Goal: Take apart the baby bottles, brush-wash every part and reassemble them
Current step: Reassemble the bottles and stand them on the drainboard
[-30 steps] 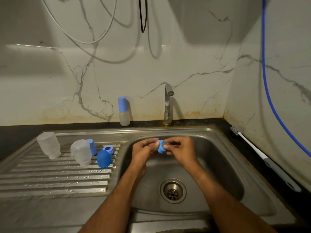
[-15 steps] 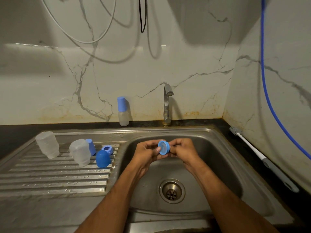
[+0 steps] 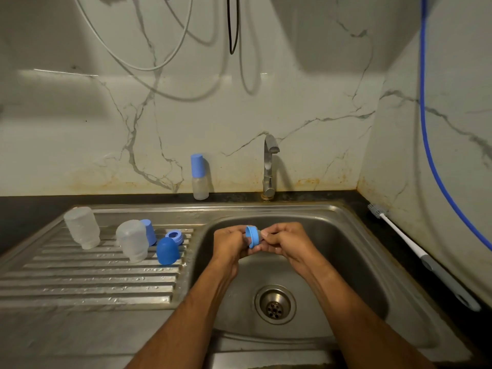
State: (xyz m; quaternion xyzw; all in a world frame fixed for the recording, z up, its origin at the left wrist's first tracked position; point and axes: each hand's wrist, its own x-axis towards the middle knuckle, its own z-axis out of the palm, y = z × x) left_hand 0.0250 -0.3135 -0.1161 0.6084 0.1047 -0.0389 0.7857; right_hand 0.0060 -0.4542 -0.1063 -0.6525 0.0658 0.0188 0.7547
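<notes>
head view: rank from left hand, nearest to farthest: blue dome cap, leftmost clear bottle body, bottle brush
From the left hand:
1. Blue dome cap, on the drainboard just left of the basin.
2. Leftmost clear bottle body, inverted at the drainboard's far left.
3. Bottle brush, on the counter right of the sink.

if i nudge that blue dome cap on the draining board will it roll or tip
The blue dome-shaped plastic cap stands open end down on the ribbed steel draining board, so it would probably slide or catch on a ridge rather than roll. It looks hollow and small, so likely light. Once tipped onto its rounded side it could roll, perhaps towards the sink basin.
</notes>
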